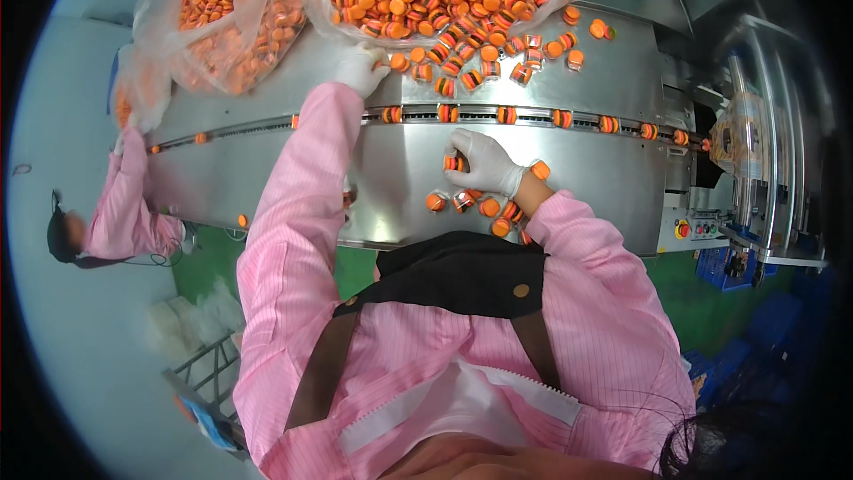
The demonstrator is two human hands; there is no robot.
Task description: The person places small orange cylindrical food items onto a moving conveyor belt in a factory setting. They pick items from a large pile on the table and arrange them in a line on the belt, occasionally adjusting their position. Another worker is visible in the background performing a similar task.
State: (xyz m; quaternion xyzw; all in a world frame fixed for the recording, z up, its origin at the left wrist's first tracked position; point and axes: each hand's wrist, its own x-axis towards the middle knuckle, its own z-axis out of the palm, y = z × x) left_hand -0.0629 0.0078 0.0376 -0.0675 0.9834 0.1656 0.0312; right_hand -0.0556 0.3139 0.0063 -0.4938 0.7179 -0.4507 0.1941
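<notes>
A small orange burger-shaped candy [452,163] sits pinched between the fingertips of the right hand [484,162], which wears a white glove and hovers over the near part of the curved steel table [586,180]. The right fingers are drawn together on that piece. Just beside the wrist lie about 6 loose candies [487,207] of the same kind, touching or nearly touching the pink sleeve [577,240].

The left hand [362,68], also gloved in white, reaches farther up the table to the edge of a scattered heap of candies [471,58]. Its fingers are curled down among the pieces; whether they grip any, I cannot tell.

Between the 2 hands a narrow conveyor track [533,116] curves across the table, carrying single candies spaced apart in a row. Beyond the heap, 2 clear plastic bags [222,27] full of orange candies rest on the far side.

At the left edge another person's pink sleeve [124,204] reaches toward the table. At the right stands a packaging machine [755,151] with a red button [682,229] on its panel
</notes>
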